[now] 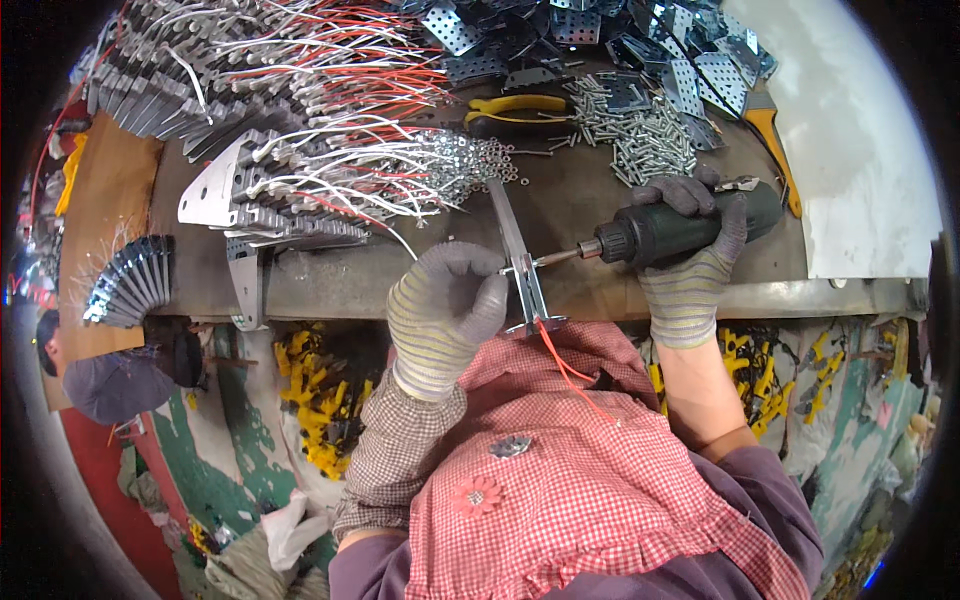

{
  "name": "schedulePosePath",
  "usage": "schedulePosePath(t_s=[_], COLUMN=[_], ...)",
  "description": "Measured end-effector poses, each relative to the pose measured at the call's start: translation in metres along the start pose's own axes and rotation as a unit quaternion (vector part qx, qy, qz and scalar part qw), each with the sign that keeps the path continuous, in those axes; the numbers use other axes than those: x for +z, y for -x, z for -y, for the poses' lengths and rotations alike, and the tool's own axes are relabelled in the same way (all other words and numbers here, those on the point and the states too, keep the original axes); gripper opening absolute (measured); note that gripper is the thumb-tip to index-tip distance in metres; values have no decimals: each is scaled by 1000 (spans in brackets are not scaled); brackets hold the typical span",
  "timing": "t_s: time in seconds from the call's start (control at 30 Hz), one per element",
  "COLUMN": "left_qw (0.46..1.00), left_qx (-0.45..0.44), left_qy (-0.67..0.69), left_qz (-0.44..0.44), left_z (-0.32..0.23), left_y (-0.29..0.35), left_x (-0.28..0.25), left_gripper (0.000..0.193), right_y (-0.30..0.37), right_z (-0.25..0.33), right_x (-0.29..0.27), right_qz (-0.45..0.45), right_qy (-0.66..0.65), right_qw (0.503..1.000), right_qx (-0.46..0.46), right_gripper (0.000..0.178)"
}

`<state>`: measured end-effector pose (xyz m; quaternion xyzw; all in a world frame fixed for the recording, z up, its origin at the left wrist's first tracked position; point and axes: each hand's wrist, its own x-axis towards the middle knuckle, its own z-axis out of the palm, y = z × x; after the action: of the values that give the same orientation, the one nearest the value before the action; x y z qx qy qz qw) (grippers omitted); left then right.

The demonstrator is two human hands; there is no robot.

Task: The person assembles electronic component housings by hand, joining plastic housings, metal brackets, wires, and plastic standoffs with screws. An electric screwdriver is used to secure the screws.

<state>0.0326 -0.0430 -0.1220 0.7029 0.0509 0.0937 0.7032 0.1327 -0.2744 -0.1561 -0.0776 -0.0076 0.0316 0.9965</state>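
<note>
My left hand, in a striped grey glove, pinches the side of a long narrow metal bracket. Whether a small part sits between its fingertips is hidden. Two red wires trail from the bracket's near end over the checked apron. In my gloved right hand is a dark power screwdriver, lying level, its fingers wrapped round the body. Its bit points left and meets the bracket's right side, across from my left fingertips.
Loose nuts and a heap of screws lie beyond my hands. Yellow-handled pliers are between them and perforated metal plates. Stacked metal parts with white and red wires fill the left. A yellow-handled brush lies far right.
</note>
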Motion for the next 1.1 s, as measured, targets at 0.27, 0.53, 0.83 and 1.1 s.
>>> schedulePosePath(t_s=[0.27,0.53,0.83,1.1], left_qw=[999,925,908,911], left_qx=[35,276,296,288], left_qy=[-17,-261,-295,-295], left_qz=[-10,-12,-6,29], left_z=[3,13,21,21], left_y=[0,-17,-24,-29], left_x=[2,0,4,7], left_gripper=[14,11,11,8], right_y=[0,1,1,4], right_z=[-3,-3,-4,-6], right_x=[1,1,4,7], right_qz=[4,5,36,3], right_qy=[29,14,11,10], right_qw=[1000,1000,999,1000], right_qx=[-2,4,24,19], right_gripper=[46,47,43,34])
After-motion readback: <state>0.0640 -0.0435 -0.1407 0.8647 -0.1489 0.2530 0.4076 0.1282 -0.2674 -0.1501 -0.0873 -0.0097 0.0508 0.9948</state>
